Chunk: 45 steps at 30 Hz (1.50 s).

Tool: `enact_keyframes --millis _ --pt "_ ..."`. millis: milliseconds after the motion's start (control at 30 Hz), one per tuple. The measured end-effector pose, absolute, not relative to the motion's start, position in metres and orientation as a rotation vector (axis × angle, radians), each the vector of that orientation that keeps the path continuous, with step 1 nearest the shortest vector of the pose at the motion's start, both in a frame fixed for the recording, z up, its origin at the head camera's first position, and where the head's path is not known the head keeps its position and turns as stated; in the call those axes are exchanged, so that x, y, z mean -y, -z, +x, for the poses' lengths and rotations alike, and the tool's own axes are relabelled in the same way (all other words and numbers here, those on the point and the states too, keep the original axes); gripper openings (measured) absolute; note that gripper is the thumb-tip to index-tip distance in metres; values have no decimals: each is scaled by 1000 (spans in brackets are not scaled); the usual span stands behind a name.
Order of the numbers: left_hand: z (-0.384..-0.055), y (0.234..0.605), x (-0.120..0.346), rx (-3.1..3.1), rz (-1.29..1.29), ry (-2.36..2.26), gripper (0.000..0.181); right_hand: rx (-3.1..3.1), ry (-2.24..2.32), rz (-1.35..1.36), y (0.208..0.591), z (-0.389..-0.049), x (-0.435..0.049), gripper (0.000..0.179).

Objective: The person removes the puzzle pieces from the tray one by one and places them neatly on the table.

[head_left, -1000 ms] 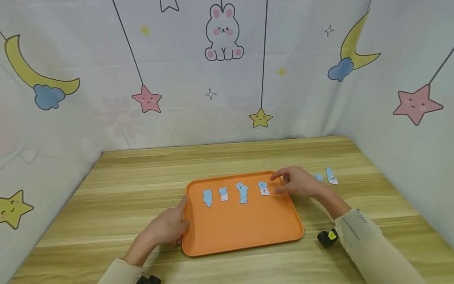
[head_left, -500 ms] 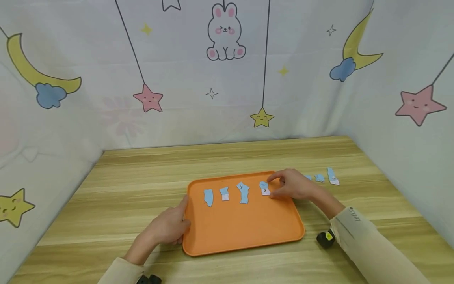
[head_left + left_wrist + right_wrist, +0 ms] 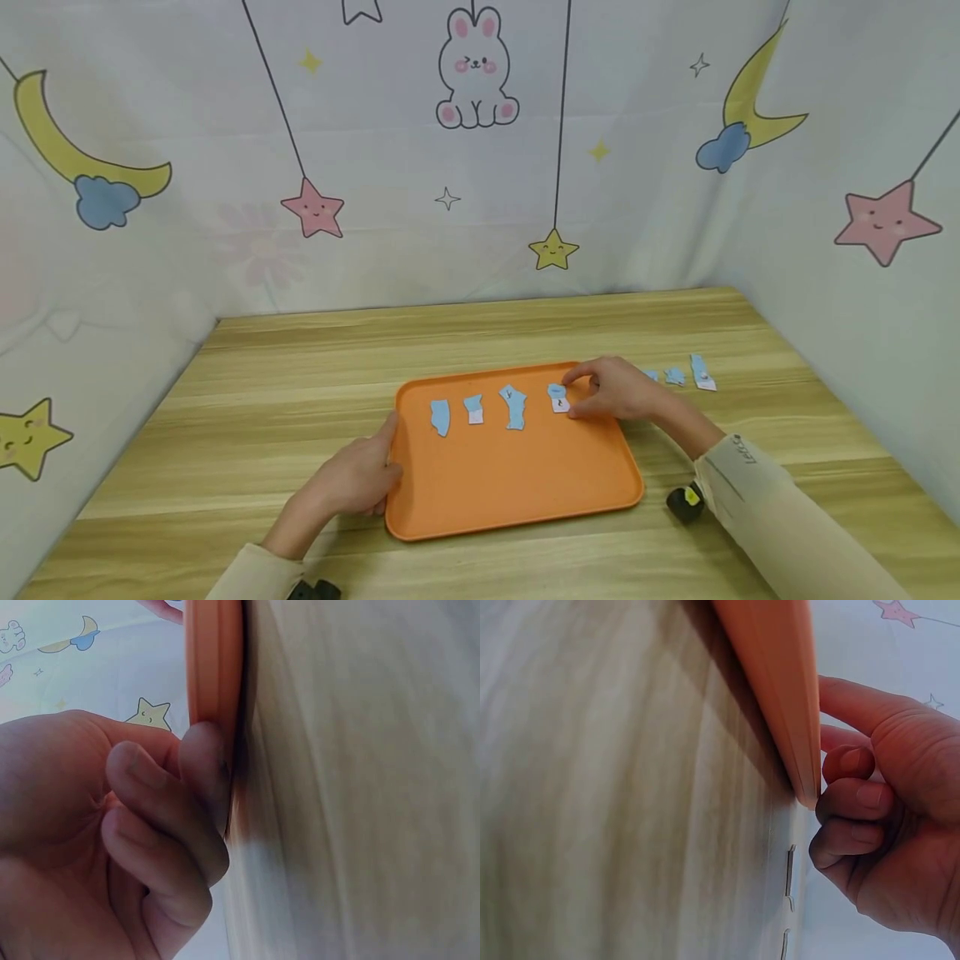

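Observation:
On the table lies an orange tray (image 3: 517, 483) with several torn light-blue paper pieces in a row near its far side. My left hand (image 3: 356, 475) holds the tray's left edge, and the left wrist view shows its fingers curled against the rim (image 3: 214, 667). Over the tray's far right corner reaches my right hand (image 3: 618, 390). Its thumb and index fingertips stand apart at the right side of the rightmost paper piece (image 3: 558, 399), blue above and white below with a dark mark. In the right wrist view the other fingers of the right hand (image 3: 900, 802) are curled outside the rim.
To the right of the tray, more paper scraps lie on the wooden table: a blue and white strip (image 3: 702, 372), a small blue scrap (image 3: 674, 377) and one partly behind the right hand. A white curtain (image 3: 375, 275) printed with stars and moons stands behind.
My right hand has moved slightly left, from beside the rightmost paper piece to its right side. More scraps show behind it. The left hand has stayed on the tray.

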<state>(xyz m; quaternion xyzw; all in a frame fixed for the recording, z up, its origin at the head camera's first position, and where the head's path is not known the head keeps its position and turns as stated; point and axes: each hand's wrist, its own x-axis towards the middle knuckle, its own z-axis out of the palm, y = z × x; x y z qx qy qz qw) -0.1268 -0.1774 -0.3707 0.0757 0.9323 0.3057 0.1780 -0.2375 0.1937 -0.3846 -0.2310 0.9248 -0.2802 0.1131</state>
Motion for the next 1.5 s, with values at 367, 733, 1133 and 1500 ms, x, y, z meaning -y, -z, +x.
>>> enact_keyframes --millis 367,733,1133,1500 --pt "-128 371 177 -2640 206 -856 75 -2752 782 -715 384 -237 -193 37" --pt "-127 372 178 -2613 216 -897 75 -2752 794 -710 384 -233 -193 35" --pt "-126 372 177 -2638 226 -885 74 -2700 884 -701 388 -235 -198 34" --pt "-127 374 178 -2648 231 -874 75 -2627 1034 -739 388 -234 -205 32"
